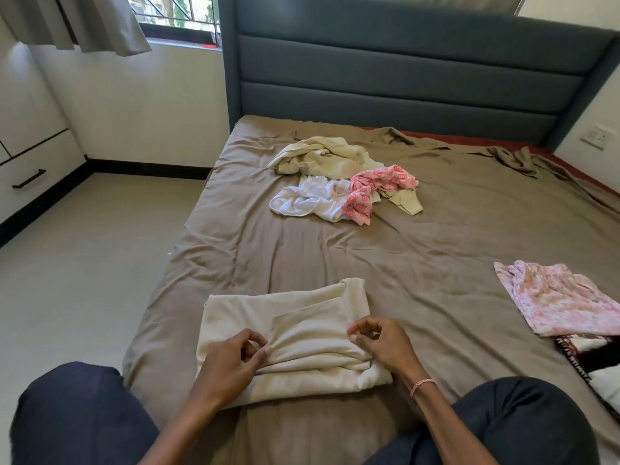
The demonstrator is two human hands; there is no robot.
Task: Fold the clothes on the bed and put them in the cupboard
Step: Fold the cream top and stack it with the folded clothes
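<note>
A cream garment (295,327), folded into a rectangle, lies on the brown bedsheet (436,250) right in front of my knees. My left hand (231,360) pinches a fold at its near left part. My right hand (382,344) has curled fingers pinching the cloth's right edge. Further up the bed sits an unfolded heap: a cream cloth (318,156), a white garment (308,199) and a pink patterned garment (369,193). A folded pink floral garment (557,300) lies at the right on top of a black-and-white one (597,360).
A white cupboard (30,162) with drawers and a black handle stands at the far left across the beige floor (84,263). The blue-grey padded headboard (402,72) closes the far end of the bed. A window with a curtain is at the top left.
</note>
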